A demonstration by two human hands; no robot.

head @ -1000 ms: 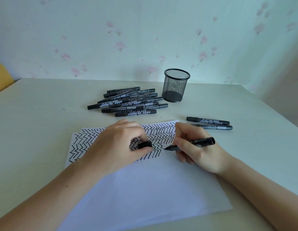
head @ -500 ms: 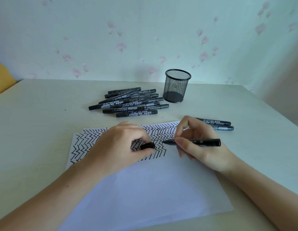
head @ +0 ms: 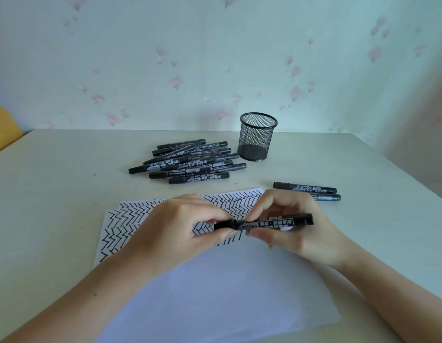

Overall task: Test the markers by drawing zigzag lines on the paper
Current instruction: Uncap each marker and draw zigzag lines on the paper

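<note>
I hold the black marker pen [head: 274, 222] tight in my right hand [head: 296, 226] just above the white paper with black zigzags [head: 215, 288], my left hand [head: 187, 229] pinches its black cap [head: 223, 225] on, and next I think it goes beside the two markers [head: 306, 190] right of that paper.

Marker [head: 274, 222] tip not visible: cap [head: 223, 224] and left hand [head: 180, 229] cover that end, seating of cap undeterminable. Both hands hide part of the zigzags on the paper [head: 215, 293]; right hand [head: 296, 229] also covers one end of the nearer of two markers [head: 325, 197] beyond it. Pile [head: 190, 162] labels too small to read; forearms cut off at bottom edge.
</note>
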